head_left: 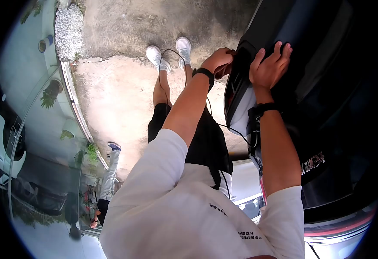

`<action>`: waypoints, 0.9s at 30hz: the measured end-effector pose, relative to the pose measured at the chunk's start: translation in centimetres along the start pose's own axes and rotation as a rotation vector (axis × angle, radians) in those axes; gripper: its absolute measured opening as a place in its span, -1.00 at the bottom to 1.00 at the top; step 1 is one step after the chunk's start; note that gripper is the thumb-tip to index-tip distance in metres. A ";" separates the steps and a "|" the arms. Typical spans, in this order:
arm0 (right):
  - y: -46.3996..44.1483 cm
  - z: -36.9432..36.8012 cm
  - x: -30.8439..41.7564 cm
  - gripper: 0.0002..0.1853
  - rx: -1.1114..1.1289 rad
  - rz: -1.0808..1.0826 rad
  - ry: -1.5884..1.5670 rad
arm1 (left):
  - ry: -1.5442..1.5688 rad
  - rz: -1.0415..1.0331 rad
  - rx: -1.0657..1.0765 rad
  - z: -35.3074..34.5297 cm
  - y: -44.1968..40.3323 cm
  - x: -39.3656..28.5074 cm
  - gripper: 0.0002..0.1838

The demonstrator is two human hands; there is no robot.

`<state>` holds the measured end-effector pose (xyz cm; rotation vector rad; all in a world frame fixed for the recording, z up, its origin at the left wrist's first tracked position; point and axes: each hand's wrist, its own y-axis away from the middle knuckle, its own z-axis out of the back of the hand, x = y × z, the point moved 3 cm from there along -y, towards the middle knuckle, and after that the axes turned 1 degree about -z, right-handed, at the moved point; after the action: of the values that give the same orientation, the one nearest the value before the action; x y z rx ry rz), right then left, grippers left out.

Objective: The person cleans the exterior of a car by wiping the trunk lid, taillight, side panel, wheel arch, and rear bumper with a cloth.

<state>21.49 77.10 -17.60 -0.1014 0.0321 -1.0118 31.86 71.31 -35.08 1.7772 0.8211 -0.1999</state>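
My left hand [219, 60] is closed round a dark brown, cloth-like item [223, 71] at the edge of a black car part [258, 36]. Its fingertips are partly hidden there. My right hand [269, 71] lies on the top of the same dark part, fingers spread and thumb apart, with nothing in it. Both wrists wear black bands. A thin black cable [210, 113] runs from near my legs toward the car.
My white shoes [184, 49] stand on concrete ground [111, 86]. Chrome lettering [313, 163] marks the dark car body on the right. Glass panels, potted plants [50, 94] and a white gravel strip [69, 32] are at the left. Another person [109, 181] stands at lower left.
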 end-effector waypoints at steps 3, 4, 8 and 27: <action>-0.2 -0.2 -0.1 -0.41 -0.041 0.028 0.001 | 0.180 0.035 -0.134 -0.4 -0.5 4.5 -0.60; 0.0 -0.1 -0.1 -0.39 -0.070 0.050 -0.006 | 0.168 0.044 -0.125 -0.8 -0.8 4.9 -0.60; 0.4 0.0 -0.4 -0.35 -0.029 0.026 0.039 | -0.237 -0.170 -0.312 -0.7 -0.4 4.5 -0.63; -0.1 -0.4 -0.4 -0.34 -0.034 0.058 0.035 | -0.841 -0.576 -0.192 1.5 -2.0 -5.8 -0.69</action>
<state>21.21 77.33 -17.97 -0.1137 0.0839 -0.9553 26.69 67.76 -34.15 1.0669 0.6638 -1.1206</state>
